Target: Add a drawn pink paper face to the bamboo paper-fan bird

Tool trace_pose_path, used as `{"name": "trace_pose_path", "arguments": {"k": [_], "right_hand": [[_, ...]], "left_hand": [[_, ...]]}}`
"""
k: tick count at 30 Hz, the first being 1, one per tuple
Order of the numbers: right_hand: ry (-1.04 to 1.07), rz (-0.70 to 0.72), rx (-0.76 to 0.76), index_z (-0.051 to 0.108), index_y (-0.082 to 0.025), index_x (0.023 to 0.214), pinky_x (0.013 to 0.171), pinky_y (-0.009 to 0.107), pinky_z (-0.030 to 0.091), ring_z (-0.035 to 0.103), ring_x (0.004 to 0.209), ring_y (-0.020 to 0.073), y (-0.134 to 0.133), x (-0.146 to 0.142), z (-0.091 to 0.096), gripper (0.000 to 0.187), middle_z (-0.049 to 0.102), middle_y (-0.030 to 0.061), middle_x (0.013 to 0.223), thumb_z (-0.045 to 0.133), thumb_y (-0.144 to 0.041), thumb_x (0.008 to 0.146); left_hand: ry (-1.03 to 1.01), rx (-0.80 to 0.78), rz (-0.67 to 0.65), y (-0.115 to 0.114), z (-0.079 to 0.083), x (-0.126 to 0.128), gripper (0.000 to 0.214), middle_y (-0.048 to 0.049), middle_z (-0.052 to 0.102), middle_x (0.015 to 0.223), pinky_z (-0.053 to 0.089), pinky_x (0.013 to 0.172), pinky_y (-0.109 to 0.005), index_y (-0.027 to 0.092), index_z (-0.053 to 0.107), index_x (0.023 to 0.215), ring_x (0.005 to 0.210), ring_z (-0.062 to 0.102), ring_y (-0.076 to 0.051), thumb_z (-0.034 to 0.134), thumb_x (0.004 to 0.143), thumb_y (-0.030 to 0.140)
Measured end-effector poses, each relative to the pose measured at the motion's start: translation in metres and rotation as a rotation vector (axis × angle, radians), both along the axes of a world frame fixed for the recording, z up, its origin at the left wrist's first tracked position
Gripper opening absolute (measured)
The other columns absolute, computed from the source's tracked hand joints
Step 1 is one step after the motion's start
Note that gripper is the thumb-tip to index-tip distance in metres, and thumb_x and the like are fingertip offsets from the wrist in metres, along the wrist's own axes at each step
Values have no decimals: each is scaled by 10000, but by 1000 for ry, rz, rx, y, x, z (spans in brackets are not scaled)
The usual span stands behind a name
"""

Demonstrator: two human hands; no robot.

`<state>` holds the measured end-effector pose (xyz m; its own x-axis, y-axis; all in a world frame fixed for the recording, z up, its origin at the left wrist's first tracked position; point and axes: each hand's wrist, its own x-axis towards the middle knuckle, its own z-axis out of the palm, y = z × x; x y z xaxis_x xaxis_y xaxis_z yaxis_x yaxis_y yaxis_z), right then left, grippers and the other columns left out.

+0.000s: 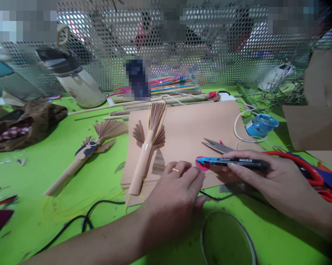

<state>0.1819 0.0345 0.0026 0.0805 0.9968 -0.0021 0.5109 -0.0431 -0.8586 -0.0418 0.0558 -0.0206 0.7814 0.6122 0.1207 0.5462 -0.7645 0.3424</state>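
My right hand (276, 184) grips a black marker (245, 163) whose blue-smeared front end points left, over a small round pink piece (203, 164). My left hand (179, 191), wearing a ring, rests on the brown paper sheets (199, 125) with curled fingers close to the pink piece; whatever is under its fingertips is hidden. Scissors with red handles (290, 156) lie behind my right hand, blades pointing left. Left of my hands lies a rolled-paper bird figure (143, 162) with pleated wings and tail. Another paper bird (84, 151), with a dark patterned body, lies farther left.
A blue paint jar (261, 125) stands at the right near a white cable. Behind are wooden sticks (121, 106), colourful straws (171, 85), a tumbler (74, 77) and a perforated metal screen (210, 48). A clear round rim (248, 235) is at the front; a black cord (105, 201) crosses the green table.
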Motion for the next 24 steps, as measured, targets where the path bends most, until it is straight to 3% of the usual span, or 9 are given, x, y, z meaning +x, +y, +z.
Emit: {"name": "trace_pose_path", "arguments": {"k": [24], "right_hand": [[4, -15, -20, 710, -244, 992, 662, 264, 623, 742, 802, 209, 1, 4, 2, 241, 780, 27, 939, 640, -414, 836]], "left_hand": [[-2, -6, 2, 0, -1, 0, 411, -110, 589, 1211, 390, 952, -529, 127, 519, 1291, 1089, 437, -298, 507, 917, 297]]}}
